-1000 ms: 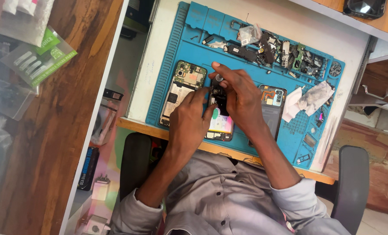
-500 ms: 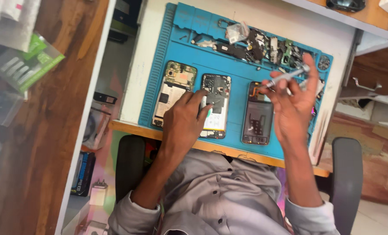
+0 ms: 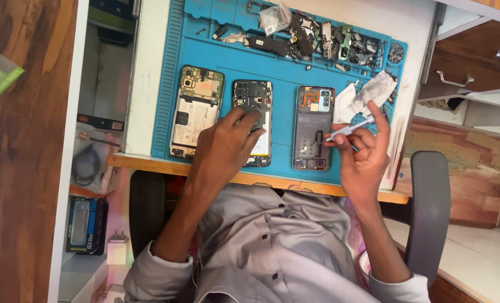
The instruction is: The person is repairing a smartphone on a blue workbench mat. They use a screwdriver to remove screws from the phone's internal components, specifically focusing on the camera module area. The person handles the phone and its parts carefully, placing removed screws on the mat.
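The right hand [image 3: 365,154] has its grip pinched shut on a slim metal tool [image 3: 348,130], probably tweezers, though the tip is too small to be sure. The tool slants down to the left, its point just over the right-hand phone [image 3: 312,126], an opened grey shell with a copper-coloured flex near its far end. The left hand [image 3: 222,148] lies flat on the near half of the middle phone [image 3: 252,98], fingers loosely curled and pressing down on it rather than closing around anything.

To the left of that lies a third phone [image 3: 195,109], back off, its white battery and green board showing. All three lie side by side, close but apart, on a blue work mat [image 3: 283,67] on the white desk [image 3: 146,84].

The shallow trays moulded along the mat's far edge hold a heap of loose parts [image 3: 317,39]: dark brackets, small boards, a clear bag. Two crumpled white wipes [image 3: 367,92] lie just right of the right-hand phone.

The mat's near edge runs close to the desk's wooden lip, just past the wrists. Bare mat shows between the phones and the trays. At the right, open drawers [image 3: 474,78] stand near the mat, and a grey chair arm [image 3: 426,213] sits beside the right forearm.
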